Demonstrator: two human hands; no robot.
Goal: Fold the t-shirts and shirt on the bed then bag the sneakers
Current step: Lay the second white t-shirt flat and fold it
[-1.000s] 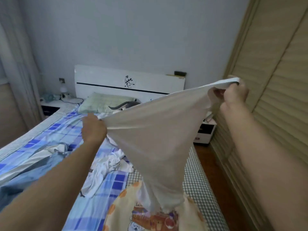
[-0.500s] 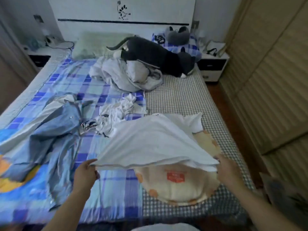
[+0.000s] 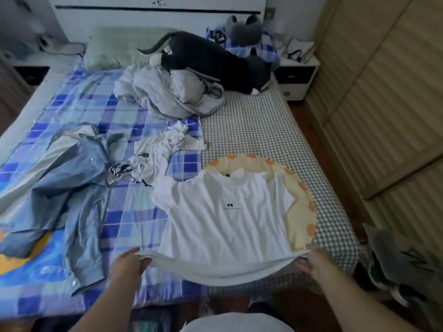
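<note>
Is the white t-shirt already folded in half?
No, the white t-shirt lies spread flat, print up, with the left hand and right hand gripping its hem corners.

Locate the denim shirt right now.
Head view: the denim shirt lies crumpled on the bed's left side, on the blue plaid sheet, left of the printed white tee.

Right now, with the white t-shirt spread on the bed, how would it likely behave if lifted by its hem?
Probably floppy: the white t-shirt sags in a curve between the left hand and right hand pinching its hem. Likely light, since fingertip pinches hold it. Its wrinkles suggest thin fabric that would bunch rather than slide flat if pushed.
</note>
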